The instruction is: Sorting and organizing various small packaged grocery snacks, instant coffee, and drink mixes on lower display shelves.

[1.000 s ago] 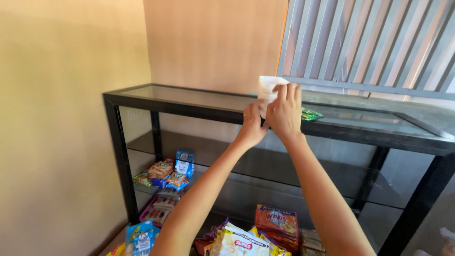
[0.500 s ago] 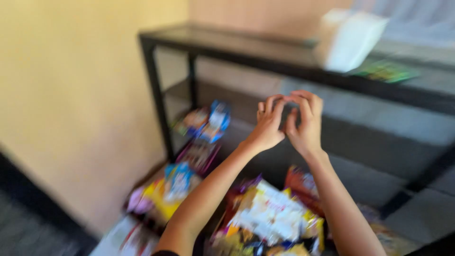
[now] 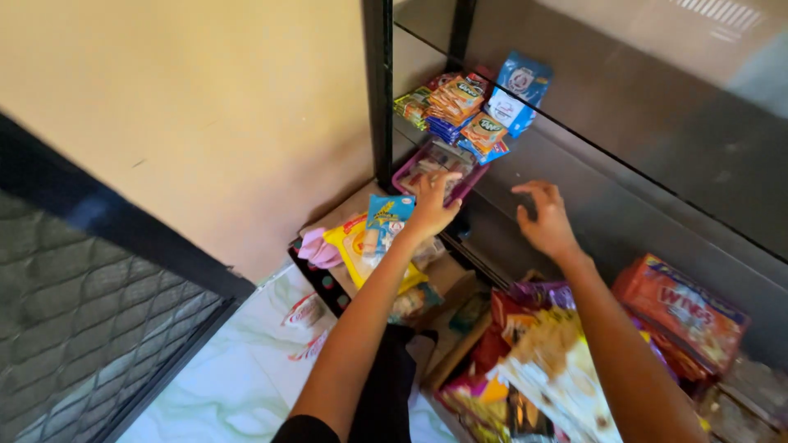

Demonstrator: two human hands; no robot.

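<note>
Below, the left hand [image 3: 433, 205], fingers spread, touches a purple-rimmed snack pack [image 3: 439, 166] on the lower shelf [image 3: 574, 205]; right hand [image 3: 546, 220] hovers open. Probably light, crinkly; grip its edges.

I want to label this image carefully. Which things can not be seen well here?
- Head view: the left hand covers part of the pink tray, so whether its fingers grip it is unclear.
- The snack packets on the shelf are too small to tell apart.
- The red packet is partly behind the right forearm.
- The bottom edge cuts off the front packets.
</note>
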